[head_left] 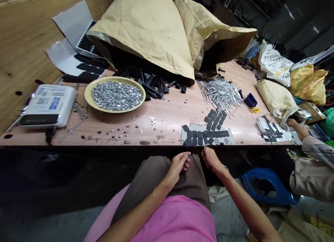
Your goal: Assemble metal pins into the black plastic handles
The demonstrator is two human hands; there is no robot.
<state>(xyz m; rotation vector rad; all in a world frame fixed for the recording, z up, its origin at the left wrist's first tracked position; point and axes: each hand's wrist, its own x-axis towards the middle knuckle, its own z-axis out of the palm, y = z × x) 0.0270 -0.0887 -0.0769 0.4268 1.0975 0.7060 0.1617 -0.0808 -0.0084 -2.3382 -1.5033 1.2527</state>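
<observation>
My left hand hangs just below the table's front edge, above my lap, fingers curled together in a loose pinch; what they hold, if anything, I cannot make out. My right hand is beside it, fingertips up against the table edge, fingers closed, right under a grey sheet of black rubber pads. A heap of metal pins lies behind the pads. A yellow dish of small washers stands to the left, with several loose washers on the wood in front of it.
Two big paper sacks spill black plastic parts at the back. A white box sits at the left. Another person's hand and sleeve reach a pad sheet at the right. A blue stool stands below.
</observation>
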